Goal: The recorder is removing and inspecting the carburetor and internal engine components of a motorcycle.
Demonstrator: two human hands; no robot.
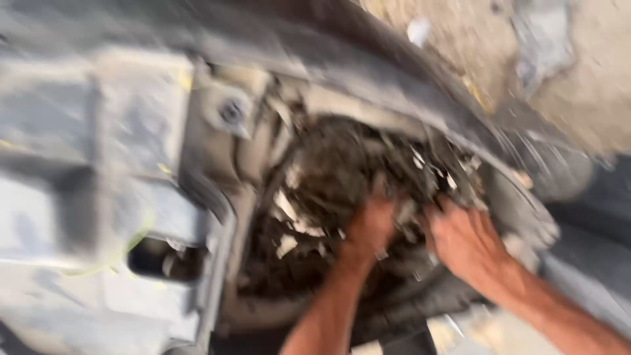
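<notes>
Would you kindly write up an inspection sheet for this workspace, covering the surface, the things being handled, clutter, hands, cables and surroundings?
Surface: dusty grey metal body panel with a bolt; the picture is blurred.
Job's things: dark, dirty mass of debris in an open cavity, with pale scraps among it.
Clutter: pale scraps scattered through the cavity.
Grippers: left hand pressed into the debris; right hand beside it, fingers in the mass; grip too blurred to judge.
Cables: a thin yellowish line on the panel, kind unclear.
Surroundings: sandy ground at upper right.
</notes>
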